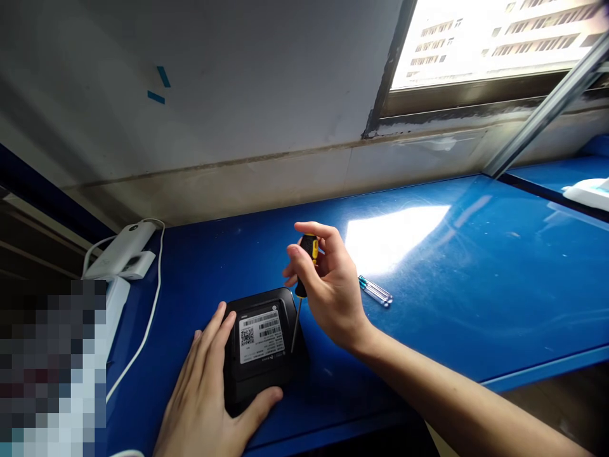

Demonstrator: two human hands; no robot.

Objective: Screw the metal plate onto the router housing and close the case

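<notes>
A small black box-shaped device (261, 374) with a white barcode label (261, 336) lies on the blue table (476, 279). My left hand (207, 393) grips its left side, fingers along the edge and thumb against the near side. My right hand (328, 285) is closed round the black and yellow handle of a screwdriver (304, 270). The tool stands nearly upright, and its thin shaft points down to the device's right edge.
Two clear-handled small tools (375, 292) lie on the table just right of my right hand. A white device with a white cable (124, 251) sits at the far left. A white object (590, 190) rests at the far right, past a metal bar (547, 108).
</notes>
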